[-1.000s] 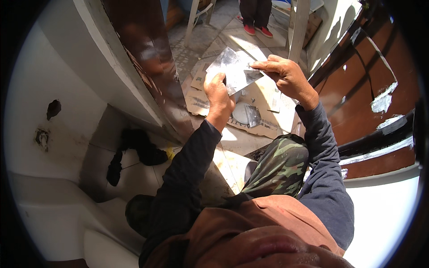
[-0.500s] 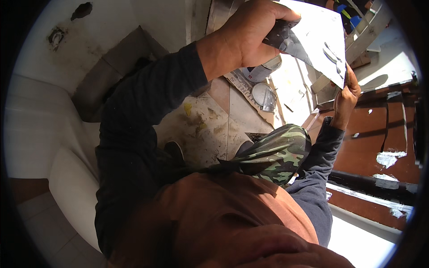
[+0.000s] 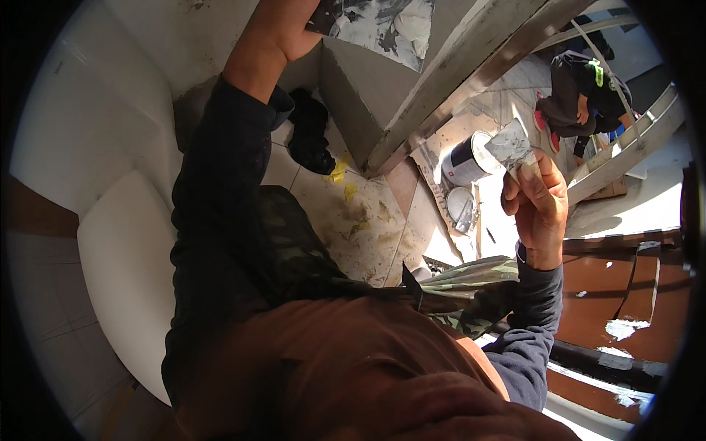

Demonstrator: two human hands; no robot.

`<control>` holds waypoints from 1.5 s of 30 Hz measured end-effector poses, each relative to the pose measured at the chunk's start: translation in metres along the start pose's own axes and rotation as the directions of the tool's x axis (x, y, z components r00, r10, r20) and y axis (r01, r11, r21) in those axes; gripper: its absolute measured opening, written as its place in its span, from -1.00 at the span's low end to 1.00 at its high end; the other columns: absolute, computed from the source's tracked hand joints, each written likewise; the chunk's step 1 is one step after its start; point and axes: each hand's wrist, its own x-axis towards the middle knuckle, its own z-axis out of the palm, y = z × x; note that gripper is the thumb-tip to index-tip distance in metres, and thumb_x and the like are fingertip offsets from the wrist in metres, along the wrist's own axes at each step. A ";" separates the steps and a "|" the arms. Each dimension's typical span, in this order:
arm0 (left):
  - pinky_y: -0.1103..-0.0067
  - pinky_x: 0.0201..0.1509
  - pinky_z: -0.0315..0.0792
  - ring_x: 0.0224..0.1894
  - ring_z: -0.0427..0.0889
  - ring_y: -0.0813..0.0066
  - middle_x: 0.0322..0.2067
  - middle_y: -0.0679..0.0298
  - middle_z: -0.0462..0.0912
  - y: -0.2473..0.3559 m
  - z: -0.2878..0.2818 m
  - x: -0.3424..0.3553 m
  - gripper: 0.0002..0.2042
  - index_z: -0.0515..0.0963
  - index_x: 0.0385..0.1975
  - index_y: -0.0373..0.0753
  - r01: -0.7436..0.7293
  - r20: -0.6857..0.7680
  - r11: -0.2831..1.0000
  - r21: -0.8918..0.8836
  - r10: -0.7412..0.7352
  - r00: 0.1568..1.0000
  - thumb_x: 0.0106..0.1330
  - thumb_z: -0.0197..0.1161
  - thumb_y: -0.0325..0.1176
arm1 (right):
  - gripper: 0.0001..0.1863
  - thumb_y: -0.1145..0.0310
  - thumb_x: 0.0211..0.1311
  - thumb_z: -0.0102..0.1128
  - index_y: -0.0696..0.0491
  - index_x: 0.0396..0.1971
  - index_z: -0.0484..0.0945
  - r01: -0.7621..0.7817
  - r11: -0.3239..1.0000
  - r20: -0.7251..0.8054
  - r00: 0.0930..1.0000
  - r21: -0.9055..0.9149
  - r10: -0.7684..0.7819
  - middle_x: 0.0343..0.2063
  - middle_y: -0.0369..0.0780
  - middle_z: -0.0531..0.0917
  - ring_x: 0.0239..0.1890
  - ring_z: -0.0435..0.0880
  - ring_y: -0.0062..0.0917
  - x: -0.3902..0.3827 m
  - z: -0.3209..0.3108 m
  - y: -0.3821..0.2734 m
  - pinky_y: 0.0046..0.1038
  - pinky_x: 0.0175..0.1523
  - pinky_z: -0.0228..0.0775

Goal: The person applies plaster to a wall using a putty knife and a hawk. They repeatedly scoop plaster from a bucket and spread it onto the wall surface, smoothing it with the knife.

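Observation:
At the top edge my left hand (image 3: 290, 33) is raised, its fingers cut off by the picture's rim. It grips a flat putty plate (image 3: 360, 23), smeared grey and white, with a thick dollop of white putty (image 3: 414, 28) near its right corner. My right hand (image 3: 543, 206) is closed round a small putty knife (image 3: 510, 145), blade up and coated with whitish filler. Just beyond the knife stands an open can (image 3: 461, 163), partly behind the blade. A round lid (image 3: 461, 209) with something flat and grey on it lies beside the can.
A grey upright frame (image 3: 471, 77) slants past the wall corner between my hands. Farther right a person (image 3: 588, 95) crouches beside a curved pale rail (image 3: 625, 147). A brown panel (image 3: 596, 301) with white patches lies right; a smooth white fixture (image 3: 125, 279) left; a black bundle (image 3: 310, 136) on the floor.
My hands have moved apart: the left with the plate up and leftward, the right with the knife left and lower. The plate has tilted, showing its putty. The view has swung right.

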 end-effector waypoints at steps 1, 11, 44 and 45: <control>0.53 0.02 0.60 -0.11 0.71 0.47 -0.10 0.20 0.71 -0.003 -0.007 -0.002 -0.74 0.55 0.04 -0.40 -0.092 -0.061 0.995 -0.025 0.090 0.994 0.42 0.15 -0.47 | -0.74 0.37 0.47 0.14 0.20 0.02 0.53 -0.056 0.998 0.006 0.998 0.029 0.056 -0.50 -0.23 0.64 -0.60 0.51 -0.67 0.007 0.018 -0.002 -0.69 -0.45 0.36; 0.57 0.19 0.38 -0.01 0.51 0.57 -0.02 0.23 0.58 -0.017 0.017 -0.029 -0.76 0.45 0.04 -0.36 -0.763 0.035 0.422 0.489 0.865 0.501 0.42 0.12 -0.49 | -0.75 0.33 0.52 0.02 0.15 0.03 0.46 -0.156 0.944 0.140 0.983 0.291 0.120 -0.57 -0.24 0.60 -0.77 0.36 -0.69 0.058 0.119 -0.048 -0.66 -0.63 0.24; 0.64 -0.22 0.47 -0.32 0.60 0.59 -0.22 0.15 0.68 -0.009 0.012 -0.013 -0.76 0.49 -0.01 -0.46 -0.675 0.107 0.161 0.720 0.935 0.337 0.47 0.19 -0.43 | -0.68 0.38 0.60 -0.19 0.26 0.11 0.42 0.002 0.790 0.325 0.911 0.614 -0.254 -0.49 -0.21 0.51 -0.64 0.35 -0.62 0.088 0.089 -0.041 -0.58 -0.51 0.21; 0.63 -0.22 0.47 -0.32 0.60 0.58 -0.22 0.15 0.68 -0.005 0.005 -0.008 -0.76 0.49 -0.01 -0.46 -0.706 0.054 0.256 0.661 0.921 0.385 0.47 0.19 -0.43 | -0.68 0.35 0.60 -0.16 0.24 0.12 0.42 -0.023 0.806 0.322 0.923 0.592 -0.210 -0.41 -0.19 0.51 -0.48 0.44 -0.56 0.086 0.086 -0.028 -0.52 -0.37 0.30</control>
